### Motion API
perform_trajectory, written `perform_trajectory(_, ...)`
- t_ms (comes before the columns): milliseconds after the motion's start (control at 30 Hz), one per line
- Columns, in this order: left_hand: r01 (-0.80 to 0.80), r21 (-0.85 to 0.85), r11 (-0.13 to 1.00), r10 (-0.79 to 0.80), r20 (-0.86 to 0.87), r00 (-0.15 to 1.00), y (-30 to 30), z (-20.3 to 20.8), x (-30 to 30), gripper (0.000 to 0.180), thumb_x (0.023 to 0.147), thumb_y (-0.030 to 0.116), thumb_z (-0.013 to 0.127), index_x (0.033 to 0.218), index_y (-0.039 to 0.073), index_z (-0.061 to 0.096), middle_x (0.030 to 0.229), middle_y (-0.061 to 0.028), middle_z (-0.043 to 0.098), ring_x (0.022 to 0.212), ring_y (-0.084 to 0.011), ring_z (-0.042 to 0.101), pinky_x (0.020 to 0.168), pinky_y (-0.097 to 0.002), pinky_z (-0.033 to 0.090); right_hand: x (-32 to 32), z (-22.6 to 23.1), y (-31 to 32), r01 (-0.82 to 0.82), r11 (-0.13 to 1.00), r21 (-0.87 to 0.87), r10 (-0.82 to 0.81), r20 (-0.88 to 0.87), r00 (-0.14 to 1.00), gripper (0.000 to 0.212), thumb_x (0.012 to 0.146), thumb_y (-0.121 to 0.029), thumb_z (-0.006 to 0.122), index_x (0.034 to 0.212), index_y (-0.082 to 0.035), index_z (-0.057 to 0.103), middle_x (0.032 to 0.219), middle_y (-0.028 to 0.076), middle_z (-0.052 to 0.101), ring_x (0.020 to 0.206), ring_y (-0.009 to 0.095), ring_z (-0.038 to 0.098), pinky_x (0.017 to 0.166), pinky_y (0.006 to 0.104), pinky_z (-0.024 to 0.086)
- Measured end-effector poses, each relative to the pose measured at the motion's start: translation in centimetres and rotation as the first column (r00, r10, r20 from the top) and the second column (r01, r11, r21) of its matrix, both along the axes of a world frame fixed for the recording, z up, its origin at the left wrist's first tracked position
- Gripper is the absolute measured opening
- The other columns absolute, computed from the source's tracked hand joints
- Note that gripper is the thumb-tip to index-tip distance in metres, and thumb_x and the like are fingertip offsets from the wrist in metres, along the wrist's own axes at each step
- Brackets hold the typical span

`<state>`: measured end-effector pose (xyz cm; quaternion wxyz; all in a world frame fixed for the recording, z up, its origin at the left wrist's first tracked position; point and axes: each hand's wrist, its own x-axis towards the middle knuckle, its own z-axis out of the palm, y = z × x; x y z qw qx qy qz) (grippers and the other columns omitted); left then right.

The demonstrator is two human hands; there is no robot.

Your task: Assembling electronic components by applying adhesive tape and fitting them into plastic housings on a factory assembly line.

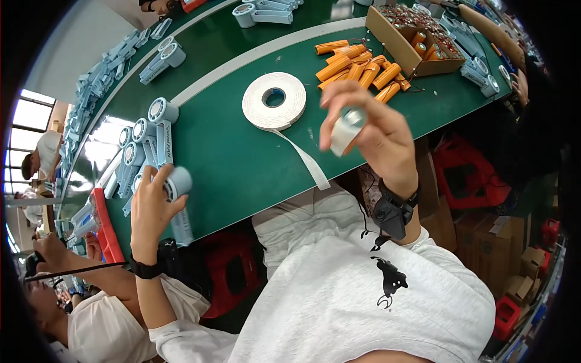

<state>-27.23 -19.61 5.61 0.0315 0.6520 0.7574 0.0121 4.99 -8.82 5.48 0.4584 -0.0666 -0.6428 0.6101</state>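
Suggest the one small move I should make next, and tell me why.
I'd probably bring the battery in your right hand across toward the light-blue fan in your left hand. The battery, though blurred, seems to carry a white strip already, and the fan is in hand with its handle hanging down, but the two are well apart.

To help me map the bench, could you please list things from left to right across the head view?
Left hand holding light blue fan, white tape roll, right hand holding small cylinder, co-worker's hand.
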Motion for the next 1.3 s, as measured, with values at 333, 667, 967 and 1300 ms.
perform_trajectory(333, 0.084, 0.448, 0.890, -0.001, -0.181, 0.984, 3.9, -5.5, 4.6, 0.033, 0.071, 0.033, 0.066, 0.089, 0.005, 0.061, 0.112, -0.0138, 0.050, 0.108, -0.0316, 0.045, 0.083, -0.0401, 0.041, -6.3, -5.8, -5.6, -0.441, 0.851, 0.285, 0.029, 0.813, 0.582, 0.007, 0.076, 0.001, 0.052, 0.077, 0.008, 0.051, 0.117, 0.021, 0.039, 0.072, 0.033, 0.059, 0.066, 0.0356, 0.049)
perform_trajectory(667, 0.559, 0.288, 0.777, -0.613, 0.144, 0.777, 2.9, -4.4, 2.4, 0.023, 0.060, 0.007, 0.073, 0.079, 0.003, 0.060, 0.116, -0.0104, 0.052, 0.118, -0.0337, 0.040, 0.085, -0.0394, 0.043, -5.7, -3.4, -4.7, -0.577, 0.794, 0.192, 0.025, 0.938, 0.347, 0.014, 0.072, 0.000, 0.058, 0.082, 0.009, 0.054, 0.120, 0.019, 0.044, 0.077, 0.029, 0.061, 0.069, 0.0334, 0.051)
perform_trajectory(967, 0.307, 0.455, 0.836, -0.509, 0.433, 0.744, 2.4, -5.0, 3.6, 0.027, 0.056, 0.001, 0.073, 0.062, 0.001, 0.047, 0.100, -0.0050, 0.061, 0.109, -0.0327, 0.047, 0.086, -0.0394, 0.039, -5.9, -2.0, -2.6, 0.072, 0.932, 0.354, -0.227, 0.419, 0.879, 0.030, 0.069, -0.001, 0.067, 0.098, 0.004, 0.060, 0.102, 0.011, 0.058, 0.078, 0.017, 0.060, 0.072, 0.0242, 0.049)
perform_trajectory(1300, 0.309, 0.516, 0.799, -0.537, 0.380, 0.754, 2.1, -5.9, 3.7, 0.031, 0.057, 0.001, 0.073, 0.060, 0.001, 0.042, 0.098, -0.0043, 0.061, 0.108, -0.0317, 0.047, 0.086, -0.0385, 0.038, -9.9, -5.3, -3.4, 0.071, 0.733, 0.677, -0.427, 0.376, 0.822, 0.020, 0.070, -0.002, 0.067, 0.090, -0.002, 0.062, 0.085, 0.010, 0.060, 0.078, 0.020, 0.058, 0.067, 0.0297, 0.048)
